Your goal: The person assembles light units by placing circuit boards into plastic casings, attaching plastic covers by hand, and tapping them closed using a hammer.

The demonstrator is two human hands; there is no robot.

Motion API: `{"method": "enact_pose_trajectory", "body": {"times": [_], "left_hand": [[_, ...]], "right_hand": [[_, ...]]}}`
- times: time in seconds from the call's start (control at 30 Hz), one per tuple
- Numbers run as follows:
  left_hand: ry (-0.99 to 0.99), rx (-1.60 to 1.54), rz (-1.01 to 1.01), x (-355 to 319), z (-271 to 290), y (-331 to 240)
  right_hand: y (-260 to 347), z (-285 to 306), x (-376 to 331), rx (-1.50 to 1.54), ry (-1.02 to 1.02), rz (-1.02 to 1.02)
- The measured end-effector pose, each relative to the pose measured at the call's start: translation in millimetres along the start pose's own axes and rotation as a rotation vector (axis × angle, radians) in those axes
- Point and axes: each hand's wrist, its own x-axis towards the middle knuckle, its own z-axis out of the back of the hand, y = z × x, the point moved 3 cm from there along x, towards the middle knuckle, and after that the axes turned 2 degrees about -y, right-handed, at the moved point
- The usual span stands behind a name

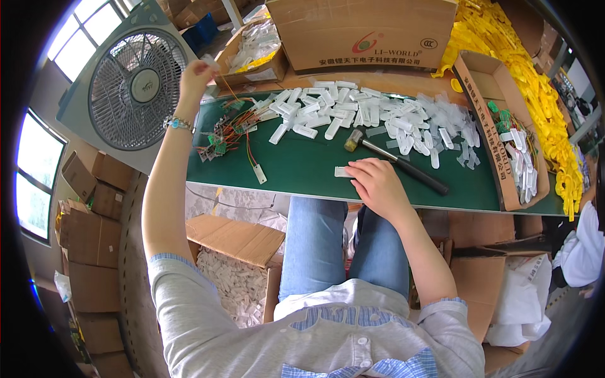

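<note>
My left hand [196,80] is raised beside the fan, fingers pinched. A thin orange wire [228,87] runs from near the fingers down toward a tangle of small green circuit boards [217,142] with orange and red wires. A small pale piece [209,61] shows at the fingertips, too blurred to name. At the table's front edge, my right hand [379,184] is closed on one end of a small white plastic casing [342,171]. Just beyond it lies a hammer [421,175] with a black grip. A heap of white casings [343,107] spreads behind.
A long carton tray [485,126] with boards and casings stands at right, beside yellow plastic parts [504,57]. A large carton [359,38] stands at the back. The fan [135,88] is at left. Below the green tabletop [296,170], a box [274,293] holds many pale pieces.
</note>
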Motion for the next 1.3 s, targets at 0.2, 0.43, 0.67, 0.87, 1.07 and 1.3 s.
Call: {"method": "enact_pose_trajectory", "body": {"times": [0.2,0.43,0.67,0.87,1.07,1.3], "left_hand": [[0.266,0.024,0.131,-17.5,-22.0,1.1],[0.030,-0.195,-0.018,-31.8,-20.8,0.1],[0.075,-0.149,-0.004,-94.6,-39.1,-37.4],[0.013,-0.267,-0.049,-152.5,-51.7,-71.6],[0.123,-0.260,-0.153,-218.8,-66.5,-95.1],[0.425,0.036,-0.642,-284.0,-90.8,-125.3]], "right_hand": [[-2.5,0.5,-2.0,0.001,-0.009,-0.017],[-2.4,3.3,-1.2,0.017,-0.025,-0.023],[-14.7,1.2,-0.5,0.140,0.014,-0.106],[-15.4,1.1,-2.8,0.166,-0.011,-0.145],[-13.9,5.1,-1.2,0.177,-0.011,-0.157],[-10.5,12.4,-9.4,0.128,-0.028,-0.215]]}}
